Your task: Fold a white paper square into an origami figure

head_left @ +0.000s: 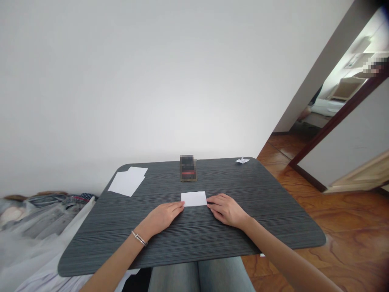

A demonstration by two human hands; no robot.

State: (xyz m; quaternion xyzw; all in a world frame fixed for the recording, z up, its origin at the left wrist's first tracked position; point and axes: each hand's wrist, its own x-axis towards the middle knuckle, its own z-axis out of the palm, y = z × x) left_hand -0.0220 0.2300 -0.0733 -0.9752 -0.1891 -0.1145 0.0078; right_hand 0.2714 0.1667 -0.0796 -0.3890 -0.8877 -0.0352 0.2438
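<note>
A white sheet of paper [193, 198], a small oblong as seen here, lies on the dark table in front of me. My left hand [165, 215] rests on the tabletop with fingers stretched out, their tips touching the sheet's lower left edge. On the other side, my right hand [226, 209] has its fingers extended and slightly apart, fingertips at the sheet's right edge. Neither hand is wrapped around anything. A silver bracelet [139, 238] circles my left wrist.
Loose white sheets [126, 183] lie at the table's [100, 235] left. A dark blurred upright object [188, 168] stands at the back middle. A small folded paper piece [242, 161] sits back right. A white wall rises behind; plastic-covered clothes [45, 219] are at left.
</note>
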